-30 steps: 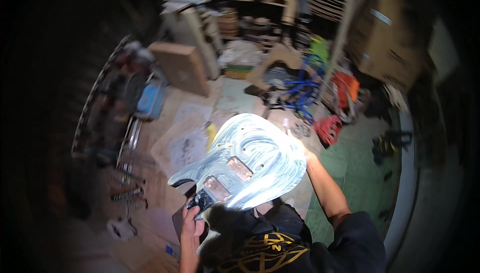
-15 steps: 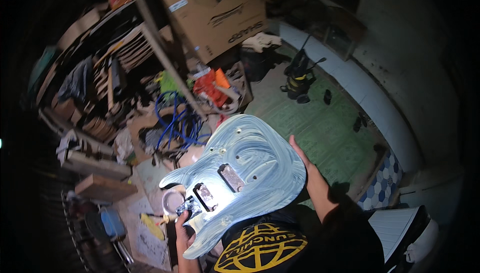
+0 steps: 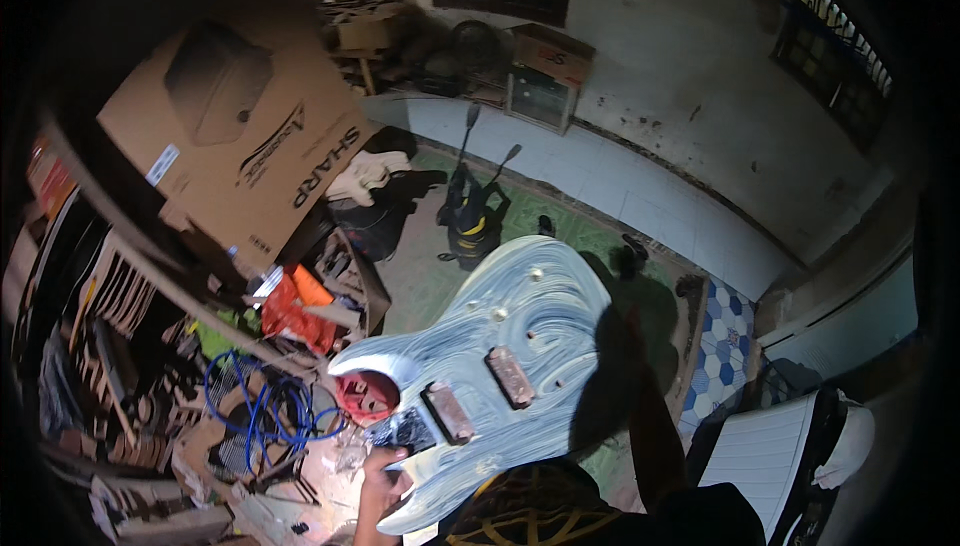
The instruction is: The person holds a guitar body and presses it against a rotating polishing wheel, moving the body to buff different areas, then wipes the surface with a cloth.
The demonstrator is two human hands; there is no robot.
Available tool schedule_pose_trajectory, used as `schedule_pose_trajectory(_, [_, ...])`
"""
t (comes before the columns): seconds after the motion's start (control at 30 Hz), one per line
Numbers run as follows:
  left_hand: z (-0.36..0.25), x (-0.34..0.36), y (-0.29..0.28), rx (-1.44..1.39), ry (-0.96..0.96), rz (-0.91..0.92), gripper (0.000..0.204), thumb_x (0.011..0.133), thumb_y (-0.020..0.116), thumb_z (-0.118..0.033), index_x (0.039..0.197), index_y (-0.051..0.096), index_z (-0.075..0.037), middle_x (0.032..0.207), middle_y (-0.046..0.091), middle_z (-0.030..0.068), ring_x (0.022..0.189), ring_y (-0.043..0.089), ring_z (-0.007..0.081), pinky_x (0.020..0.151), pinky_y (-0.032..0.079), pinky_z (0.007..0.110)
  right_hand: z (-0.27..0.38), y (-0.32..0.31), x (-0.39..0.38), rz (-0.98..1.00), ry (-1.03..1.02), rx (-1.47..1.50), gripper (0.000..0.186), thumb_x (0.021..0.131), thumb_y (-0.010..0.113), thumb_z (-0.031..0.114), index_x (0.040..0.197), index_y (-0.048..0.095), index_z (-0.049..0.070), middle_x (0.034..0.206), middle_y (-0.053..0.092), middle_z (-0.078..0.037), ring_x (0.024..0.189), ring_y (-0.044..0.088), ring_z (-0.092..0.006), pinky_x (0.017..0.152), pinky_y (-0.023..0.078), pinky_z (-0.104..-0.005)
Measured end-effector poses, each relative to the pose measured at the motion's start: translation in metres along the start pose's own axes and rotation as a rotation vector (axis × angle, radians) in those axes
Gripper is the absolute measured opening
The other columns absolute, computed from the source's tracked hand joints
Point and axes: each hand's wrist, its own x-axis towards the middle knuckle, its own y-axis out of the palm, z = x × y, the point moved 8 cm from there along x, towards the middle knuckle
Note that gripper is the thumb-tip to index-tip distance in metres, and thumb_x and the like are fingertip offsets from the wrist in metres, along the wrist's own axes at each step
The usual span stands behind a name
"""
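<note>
View swung; guitar body (image 3: 478, 351) slants — left hand (image 3: 381, 481) pinches lower-left neck end (image 3: 402, 431); right hand (image 3: 634, 356) unclear

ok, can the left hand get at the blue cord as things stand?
Probably not: the left hand is gripping the guitar body by its dark neck end, and the blue cord lies apart, off to the left.

Left hand (image 3: 383, 474) curls in a grip; shadowed right forearm (image 3: 655, 438) extends forward.
</note>
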Motion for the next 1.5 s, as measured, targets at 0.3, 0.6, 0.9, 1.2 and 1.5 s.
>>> schedule_pose_trajectory(0.3, [0.033,0.312,0.105,0.207,-0.394,0.222,0.036,0.069,0.057,-0.01,0.102,0.055,0.004,0.094,0.061,0.0166,0.084,0.061,0.0281,0.079,0.048,0.04,0.142,-0.176,0.039,-0.381,-0.394,0.064,0.085,0.08,0.036,0.071,0.126,0.046,0.0,0.12,0.054,-0.012,0.11,0.051,-0.0238,0.095,0.039,-0.0354])
schedule_pose_trajectory(0.6, [0.108,0.548,0.216,0.282,-0.388,0.138,0.02,0.072,0.057,-0.009,0.088,0.057,0.003,0.085,0.061,0.0135,0.078,0.06,0.0231,0.076,0.047,0.037,0.277,-0.257,0.155,-0.452,-0.493,0.106,0.087,0.08,0.034,0.071,0.132,0.038,0.001,0.13,0.047,-0.011,0.115,0.048,-0.0256,0.099,0.036,-0.0366])
schedule_pose_trajectory(0.9, [0.071,0.748,0.287,0.418,-0.009,0.08,0.012,0.075,0.061,-0.01,0.076,0.062,0.002,0.079,0.062,0.0105,0.075,0.059,0.0203,0.076,0.046,0.034,0.419,-0.25,0.395,-0.277,-0.273,0.149,0.085,0.083,0.032,0.069,0.133,0.036,0.002,0.132,0.044,-0.012,0.117,0.046,-0.0256,0.101,0.034,-0.0373])
schedule_pose_trajectory(1.2, [0.018,0.958,0.265,0.216,-0.012,-0.021,0.014,0.079,0.055,-0.011,0.081,0.06,0.001,0.086,0.063,0.0123,0.084,0.06,0.0226,0.081,0.046,0.036,0.506,-0.226,0.677,-0.094,-0.033,0.054,0.083,0.084,0.028,0.068,0.134,0.034,0.001,0.135,0.041,-0.013,0.121,0.042,-0.0271,0.103,0.032,-0.0397])
schedule_pose_trajectory(1.5, [-0.138,1.163,0.324,0.874,0.642,0.287,0.032,0.078,0.064,-0.026,0.098,0.063,-0.001,0.097,0.063,0.0135,0.093,0.059,0.0245,0.083,0.045,0.035,0.593,-0.151,0.99,-0.107,0.109,-0.156,0.097,0.074,0.03,0.079,0.133,0.037,0.002,0.128,0.049,-0.014,0.115,0.048,-0.0295,0.098,0.037,-0.0413])
